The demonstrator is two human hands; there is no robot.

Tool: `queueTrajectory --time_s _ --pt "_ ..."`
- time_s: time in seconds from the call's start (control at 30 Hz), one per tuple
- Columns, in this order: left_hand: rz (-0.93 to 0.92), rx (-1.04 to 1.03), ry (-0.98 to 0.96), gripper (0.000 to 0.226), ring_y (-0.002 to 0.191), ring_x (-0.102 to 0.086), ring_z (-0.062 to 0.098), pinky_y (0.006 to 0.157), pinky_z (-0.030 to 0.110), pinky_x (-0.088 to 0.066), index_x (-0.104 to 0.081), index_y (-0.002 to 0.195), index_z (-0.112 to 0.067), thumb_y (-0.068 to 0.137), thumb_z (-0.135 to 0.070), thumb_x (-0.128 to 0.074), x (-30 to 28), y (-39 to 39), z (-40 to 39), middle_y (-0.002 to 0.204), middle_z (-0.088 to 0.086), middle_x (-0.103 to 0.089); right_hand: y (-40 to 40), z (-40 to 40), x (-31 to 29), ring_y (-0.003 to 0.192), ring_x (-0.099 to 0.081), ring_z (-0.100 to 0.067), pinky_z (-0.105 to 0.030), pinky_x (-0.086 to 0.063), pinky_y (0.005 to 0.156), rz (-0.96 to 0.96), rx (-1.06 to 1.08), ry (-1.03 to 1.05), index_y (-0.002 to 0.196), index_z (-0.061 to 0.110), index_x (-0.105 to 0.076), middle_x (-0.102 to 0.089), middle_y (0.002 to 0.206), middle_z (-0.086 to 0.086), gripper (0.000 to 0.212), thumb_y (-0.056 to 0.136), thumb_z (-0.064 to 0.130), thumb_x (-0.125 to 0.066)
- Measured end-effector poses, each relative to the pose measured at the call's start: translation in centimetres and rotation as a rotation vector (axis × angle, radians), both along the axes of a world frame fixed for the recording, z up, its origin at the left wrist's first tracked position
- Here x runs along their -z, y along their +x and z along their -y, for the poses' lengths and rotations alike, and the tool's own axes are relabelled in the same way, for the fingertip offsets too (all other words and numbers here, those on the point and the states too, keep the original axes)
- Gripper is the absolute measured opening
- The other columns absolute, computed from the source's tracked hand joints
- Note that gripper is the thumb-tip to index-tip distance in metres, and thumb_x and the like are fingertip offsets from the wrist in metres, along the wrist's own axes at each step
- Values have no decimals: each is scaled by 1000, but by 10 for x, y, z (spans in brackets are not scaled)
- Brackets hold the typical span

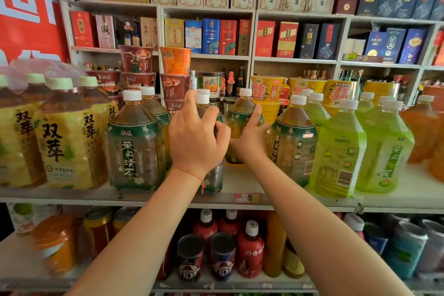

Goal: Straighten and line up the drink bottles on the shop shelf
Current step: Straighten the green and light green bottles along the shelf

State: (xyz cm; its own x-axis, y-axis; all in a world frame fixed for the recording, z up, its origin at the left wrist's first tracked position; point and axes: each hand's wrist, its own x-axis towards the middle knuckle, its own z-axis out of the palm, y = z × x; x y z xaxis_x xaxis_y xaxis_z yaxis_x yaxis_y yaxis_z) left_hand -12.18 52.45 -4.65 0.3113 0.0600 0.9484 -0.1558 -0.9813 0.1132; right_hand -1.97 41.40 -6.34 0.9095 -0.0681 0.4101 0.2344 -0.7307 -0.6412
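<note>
On the shop shelf (168, 197) stand large tea bottles with white caps. My left hand (195, 138) grips the upper body of a dark green-labelled tea bottle (212, 176) near the shelf's front; the hand hides most of it. My right hand (251, 138) reaches further back, thumb and fingers round the side of another green-labelled bottle (240, 115) that stands behind. More of the same tea stands at the left (134, 146) and at the right (292, 144). Bright green bottles (338, 151) follow on the right.
Shrink-wrapped yellow-labelled bottles (62, 142) fill the shelf's left end, orange bottles (420, 132) the right end. Stacked instant-noodle cups (175, 62) stand behind the bottles. Boxed liquor lines the back wall shelves. Cans and red bottles (249, 252) sit on the lower shelf.
</note>
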Motion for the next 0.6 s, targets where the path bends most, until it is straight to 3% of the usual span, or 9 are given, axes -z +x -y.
queueTrajectory --time_s 0.2,0.4,0.47,0.53,0.6 --pt "11 -9 -2 30 87 -60 32 73 37 -47 -71 97 -10 90 -28 -48 0 -1 1 135 25 -54 -31 2 6 136 -37 -48 -52 -49 102 70 -64 24 154 32 23 -5 158 -23 126 80 48 -78" --pt "-21 5 -13 33 89 -61 32 74 38 -48 -72 99 -10 91 -28 -46 -1 -2 1 134 24 -55 -48 5 12 116 -59 -39 -39 -55 78 147 2 -31 155 33 22 -16 159 -22 122 83 53 -74" --pt "-35 5 -17 32 91 -61 32 76 39 -49 -72 99 -11 91 -28 -46 -2 -3 1 134 23 -55 -50 6 12 116 -60 -38 -38 -56 78 147 12 -44 155 32 22 -15 161 -21 121 83 55 -73" --pt "-39 -4 -38 33 101 -61 33 81 42 -51 -72 101 -11 92 -28 -47 -1 -4 3 137 23 -54 -54 6 11 119 -59 -39 -42 -58 84 128 1 -39 155 30 23 -14 161 -23 121 84 55 -72" --pt "-3 -21 -64 31 126 -53 39 99 52 -49 -71 109 -9 93 -24 -49 2 -5 8 145 26 -48 -60 9 11 122 -57 -37 -40 -57 88 99 -6 -71 157 23 19 -16 160 -25 115 89 49 -69"
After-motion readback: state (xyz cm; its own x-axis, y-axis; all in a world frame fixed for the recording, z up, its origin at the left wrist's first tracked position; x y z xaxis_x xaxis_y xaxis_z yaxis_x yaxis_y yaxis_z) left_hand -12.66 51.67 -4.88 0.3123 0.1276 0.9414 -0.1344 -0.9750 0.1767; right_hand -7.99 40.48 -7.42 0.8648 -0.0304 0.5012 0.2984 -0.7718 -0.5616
